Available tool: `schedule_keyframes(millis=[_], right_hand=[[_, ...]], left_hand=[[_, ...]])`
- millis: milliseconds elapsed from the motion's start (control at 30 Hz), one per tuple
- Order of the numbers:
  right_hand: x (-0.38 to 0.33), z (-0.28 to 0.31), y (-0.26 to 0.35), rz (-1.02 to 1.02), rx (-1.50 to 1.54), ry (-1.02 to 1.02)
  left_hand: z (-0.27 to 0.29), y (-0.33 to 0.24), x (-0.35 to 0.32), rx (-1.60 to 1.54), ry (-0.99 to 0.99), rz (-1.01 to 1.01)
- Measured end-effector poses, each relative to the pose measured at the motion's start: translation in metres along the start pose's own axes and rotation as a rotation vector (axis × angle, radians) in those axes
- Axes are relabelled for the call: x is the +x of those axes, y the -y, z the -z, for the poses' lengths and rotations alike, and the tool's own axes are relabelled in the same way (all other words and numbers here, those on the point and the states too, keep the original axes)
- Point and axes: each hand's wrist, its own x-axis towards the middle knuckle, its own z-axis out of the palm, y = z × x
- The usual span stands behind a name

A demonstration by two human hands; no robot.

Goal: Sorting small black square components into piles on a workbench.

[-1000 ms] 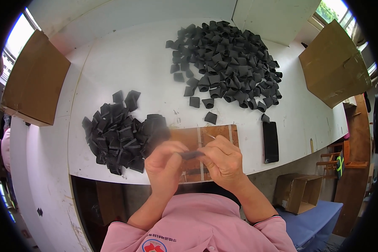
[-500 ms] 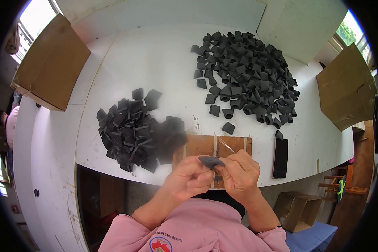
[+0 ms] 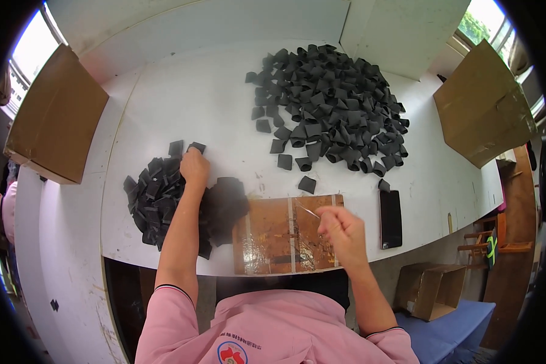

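Note:
My left hand (image 3: 195,167) reaches to the far edge of a pile of flat black fabric-like pieces (image 3: 155,209). Its fingers are closed on one black piece (image 3: 198,147). Over the right part of a brown board (image 3: 264,233) is my right hand (image 3: 343,233), slightly blurred and closed round a thin pointed metal tool (image 3: 308,210). The tool's tip points away from me and to the left. Pale strips cross the board, and a dark strip (image 3: 287,259) lies near its front edge. My left forearm covers part of the flat pile.
A big heap of curled black pieces (image 3: 340,103) fills the far right of the white table (image 3: 182,97). A black phone (image 3: 390,218) lies right of the board. Cardboard boxes stand left (image 3: 57,115) and right (image 3: 485,103). A dark blurred patch sits left of the board.
My hands, together on a dark piece over the board before, have parted. The left has moved out to the flat pile; the right stays by the board with the tool. The view has shifted slightly.

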Motion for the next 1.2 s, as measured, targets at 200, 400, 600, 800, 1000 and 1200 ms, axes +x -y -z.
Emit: schedule_keyframes(millis=[200,400,600,800,1000,1200], right_hand=[[-0.041,-0.014,-0.005,0.084,-0.173,0.118],[-0.049,-0.032,0.006,0.456,-0.263,0.098],[-0.054,-0.041,0.031,0.385,-0.226,0.003],[-0.06,-0.038,0.019,0.503,-0.25,-0.037],[-0.054,-0.04,0.011,0.639,-0.656,-0.217],[-0.056,-0.035,0.023,0.493,-0.35,-0.208]], left_hand=[[0.053,-0.006,-0.037,-0.469,-0.03,-0.042],[0.114,-0.019,-0.139,-1.593,0.611,0.245],[0.132,-0.034,-0.204,-1.855,0.893,0.308],[0.141,-0.052,-0.224,-1.623,0.869,0.037],[0.123,-0.068,-0.246,-0.995,0.133,-0.327],[0.129,-0.081,-0.237,-1.311,0.34,-0.097]])
